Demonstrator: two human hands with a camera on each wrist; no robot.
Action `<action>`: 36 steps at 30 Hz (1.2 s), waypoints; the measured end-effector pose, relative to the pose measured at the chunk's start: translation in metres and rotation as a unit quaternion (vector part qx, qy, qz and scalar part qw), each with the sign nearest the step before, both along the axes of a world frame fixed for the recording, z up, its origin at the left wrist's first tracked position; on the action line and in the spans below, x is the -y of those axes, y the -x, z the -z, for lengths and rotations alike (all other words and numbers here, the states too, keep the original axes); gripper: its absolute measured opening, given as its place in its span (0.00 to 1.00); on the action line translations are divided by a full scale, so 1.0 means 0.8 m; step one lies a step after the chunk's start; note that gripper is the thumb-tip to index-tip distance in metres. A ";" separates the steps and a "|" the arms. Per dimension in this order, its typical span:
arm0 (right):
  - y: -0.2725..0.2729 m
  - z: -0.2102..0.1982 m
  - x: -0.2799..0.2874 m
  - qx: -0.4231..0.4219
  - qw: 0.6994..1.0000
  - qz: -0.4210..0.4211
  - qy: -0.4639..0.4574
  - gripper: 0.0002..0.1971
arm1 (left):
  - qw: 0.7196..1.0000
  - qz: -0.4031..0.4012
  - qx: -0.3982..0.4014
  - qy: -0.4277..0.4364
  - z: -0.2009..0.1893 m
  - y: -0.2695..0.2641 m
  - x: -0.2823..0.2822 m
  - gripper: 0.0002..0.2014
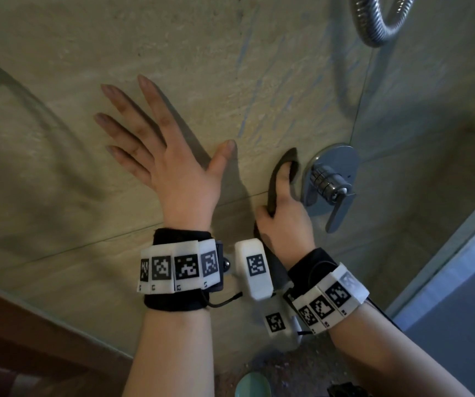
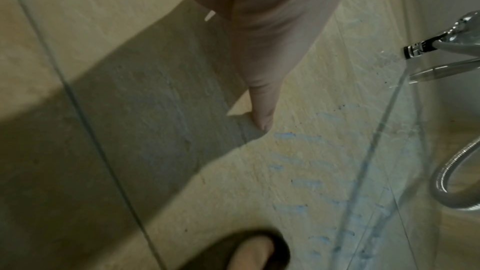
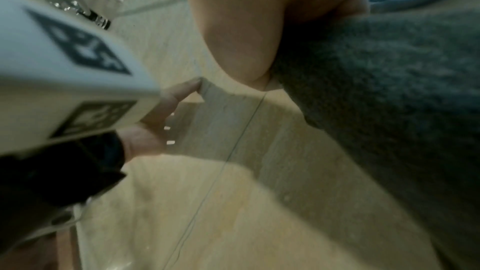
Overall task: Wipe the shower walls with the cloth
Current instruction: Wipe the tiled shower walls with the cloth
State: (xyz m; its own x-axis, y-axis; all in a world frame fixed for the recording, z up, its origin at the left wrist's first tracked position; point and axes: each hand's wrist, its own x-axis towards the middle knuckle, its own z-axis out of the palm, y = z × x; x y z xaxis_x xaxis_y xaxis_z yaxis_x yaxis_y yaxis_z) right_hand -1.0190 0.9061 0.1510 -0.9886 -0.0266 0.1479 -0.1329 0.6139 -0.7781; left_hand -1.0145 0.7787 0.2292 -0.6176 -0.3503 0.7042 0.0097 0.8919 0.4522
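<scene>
Here, right hand (image 1: 283, 224) grips dark cloth (image 1: 276, 184) bunched beside mixer tap (image 1: 330, 181); left hand (image 1: 167, 156) splayed flat on tiled wall (image 1: 59, 81). Cloth looks soft, light, limp: best held wadded.

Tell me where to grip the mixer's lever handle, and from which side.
Grip the lever handle at its flat free end, which hangs down below the valve body. Come from the right, probably: the right hand and cloth crowd its left.
</scene>
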 end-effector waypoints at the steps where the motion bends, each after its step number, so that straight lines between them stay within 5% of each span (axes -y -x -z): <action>1: -0.002 0.000 0.001 0.001 1.000 -0.019 -0.012 0.45 | 1.000 -0.002 -0.003 -0.003 -0.001 0.001 -0.003 0.61; 8: 0.010 -0.005 -0.016 -0.027 0.997 0.017 -0.073 0.43 | 1.000 -0.011 -0.004 -0.003 0.000 0.005 -0.006 0.63; 14: 0.015 -0.002 -0.026 -0.005 0.997 0.073 -0.016 0.47 | 1.000 -0.020 0.009 0.007 0.001 0.005 -0.004 0.63; 23: 0.019 -0.010 -0.015 -0.030 0.994 0.052 0.094 0.48 | 0.999 -0.032 0.014 0.017 0.000 0.004 -0.005 0.63; 30: 0.007 -0.006 -0.013 -0.021 1.000 -0.001 -0.021 0.44 | 0.999 0.002 -0.049 -0.009 -0.001 -0.001 -0.003 0.51; 36: 0.007 0.001 -0.001 -0.019 1.000 0.001 -0.009 0.45 | 0.994 -0.036 -0.097 0.038 -0.012 0.011 0.007 0.48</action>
State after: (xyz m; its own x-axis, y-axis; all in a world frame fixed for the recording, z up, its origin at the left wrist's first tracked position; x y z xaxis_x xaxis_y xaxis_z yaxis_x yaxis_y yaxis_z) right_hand -1.0246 0.9071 0.1498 -0.9823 -0.0271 0.1853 -0.1609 0.6285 -0.7610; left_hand -1.0235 0.7732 0.2388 -0.4437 -0.3297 0.8334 0.0252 0.9249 0.3793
